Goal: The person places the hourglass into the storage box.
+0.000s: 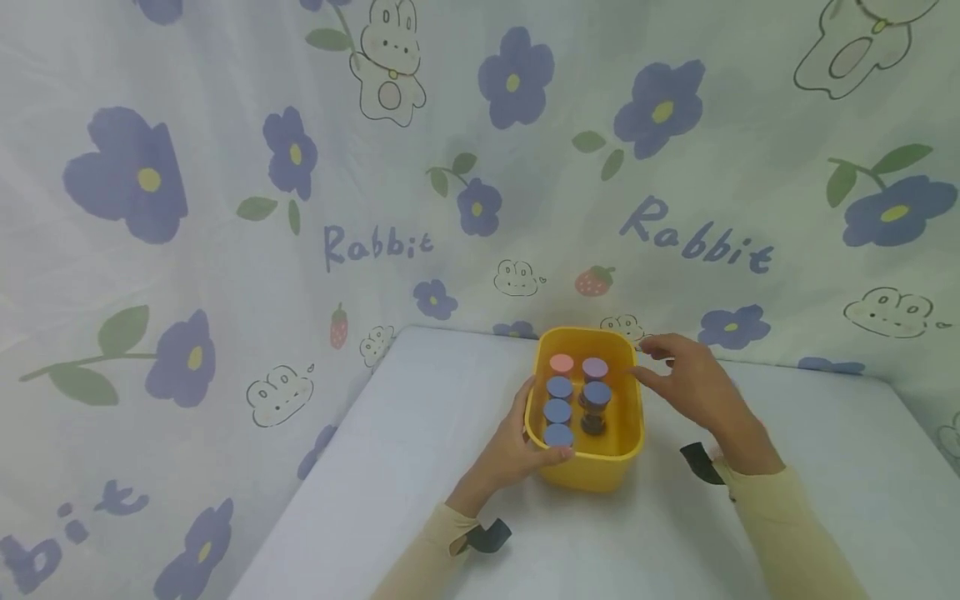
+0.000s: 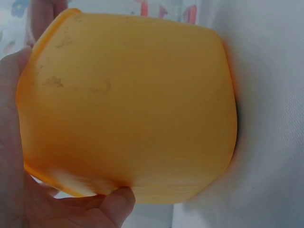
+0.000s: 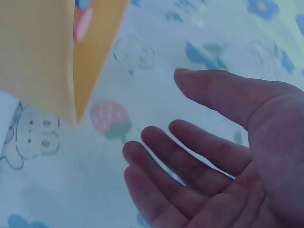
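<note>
A yellow plastic bin (image 1: 585, 475) stands on the white table, open at the top. My left hand (image 1: 510, 454) grips its left side and near-left rim; the left wrist view shows fingers against the outer wall of the bin (image 2: 128, 104). Inside are several small round-topped pieces: blue ones (image 1: 558, 411), one pink (image 1: 561, 364) and one purple (image 1: 595, 368). A raised blue-topped piece (image 1: 597, 394) has a dark, shiny part (image 1: 593, 423) below it. My right hand (image 1: 693, 383) hovers beside the right rim, fingers spread and empty, as the right wrist view confirms.
The white table (image 1: 420, 433) extends around the bin. Behind it hangs a cloth (image 1: 555, 167) printed with rabbits, flowers and strawberries, close to the table's far edge. Dark straps (image 1: 487, 536) show at both wrists, below beige sleeves (image 1: 787, 517).
</note>
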Action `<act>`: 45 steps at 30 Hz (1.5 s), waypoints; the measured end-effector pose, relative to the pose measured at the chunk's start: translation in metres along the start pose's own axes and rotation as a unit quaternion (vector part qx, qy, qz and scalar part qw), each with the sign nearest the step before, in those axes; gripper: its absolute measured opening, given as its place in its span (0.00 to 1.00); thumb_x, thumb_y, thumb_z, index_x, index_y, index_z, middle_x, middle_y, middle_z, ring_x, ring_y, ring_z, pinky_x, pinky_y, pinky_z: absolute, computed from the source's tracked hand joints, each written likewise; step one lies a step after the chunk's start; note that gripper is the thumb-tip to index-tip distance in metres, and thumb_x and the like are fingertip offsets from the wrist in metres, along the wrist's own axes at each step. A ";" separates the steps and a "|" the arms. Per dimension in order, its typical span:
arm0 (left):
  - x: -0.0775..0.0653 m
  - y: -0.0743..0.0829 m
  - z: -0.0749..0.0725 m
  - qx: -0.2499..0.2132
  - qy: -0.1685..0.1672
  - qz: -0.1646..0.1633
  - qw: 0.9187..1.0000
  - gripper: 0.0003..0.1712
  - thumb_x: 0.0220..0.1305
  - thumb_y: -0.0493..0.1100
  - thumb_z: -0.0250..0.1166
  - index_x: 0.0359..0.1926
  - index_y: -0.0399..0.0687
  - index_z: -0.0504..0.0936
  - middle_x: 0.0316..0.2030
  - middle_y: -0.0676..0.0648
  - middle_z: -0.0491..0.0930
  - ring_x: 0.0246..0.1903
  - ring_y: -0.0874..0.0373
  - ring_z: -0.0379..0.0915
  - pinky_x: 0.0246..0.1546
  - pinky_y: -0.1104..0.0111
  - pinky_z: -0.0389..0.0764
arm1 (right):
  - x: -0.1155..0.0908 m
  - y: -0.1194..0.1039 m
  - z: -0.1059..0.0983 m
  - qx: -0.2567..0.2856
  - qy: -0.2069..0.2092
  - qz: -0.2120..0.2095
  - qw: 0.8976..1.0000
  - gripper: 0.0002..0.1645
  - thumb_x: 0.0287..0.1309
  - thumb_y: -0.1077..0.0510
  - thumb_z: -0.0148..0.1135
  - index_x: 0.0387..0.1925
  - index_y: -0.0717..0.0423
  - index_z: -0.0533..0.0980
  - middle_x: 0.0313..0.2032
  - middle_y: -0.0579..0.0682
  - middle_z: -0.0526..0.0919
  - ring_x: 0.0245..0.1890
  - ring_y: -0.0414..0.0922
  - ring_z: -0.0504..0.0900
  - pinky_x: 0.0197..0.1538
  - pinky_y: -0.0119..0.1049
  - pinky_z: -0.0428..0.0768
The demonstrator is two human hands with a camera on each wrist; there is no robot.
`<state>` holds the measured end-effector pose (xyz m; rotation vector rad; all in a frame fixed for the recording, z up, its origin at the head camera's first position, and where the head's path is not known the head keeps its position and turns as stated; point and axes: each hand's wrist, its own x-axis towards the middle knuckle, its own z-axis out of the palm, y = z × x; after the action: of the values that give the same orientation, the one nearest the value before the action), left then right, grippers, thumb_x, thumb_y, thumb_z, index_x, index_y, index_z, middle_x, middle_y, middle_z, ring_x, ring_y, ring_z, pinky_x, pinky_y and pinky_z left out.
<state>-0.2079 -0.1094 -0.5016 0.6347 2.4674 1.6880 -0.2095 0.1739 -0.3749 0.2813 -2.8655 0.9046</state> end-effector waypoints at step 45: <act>0.002 0.001 -0.001 0.002 0.002 -0.011 1.000 0.70 0.51 0.69 0.77 0.83 0.68 0.40 0.81 0.54 0.55 0.76 0.51 0.60 0.74 0.45 0.69 | -0.051 0.201 -0.011 0.116 0.007 0.090 0.989 0.46 0.63 0.38 0.70 0.71 0.60 0.68 0.48 0.18 0.73 0.43 0.08 0.67 0.39 0.18 0.74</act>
<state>-0.2098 -0.1091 -0.5000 0.6024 2.4718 1.6769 -0.2017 0.3490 -0.4862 0.0372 -2.8081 1.2695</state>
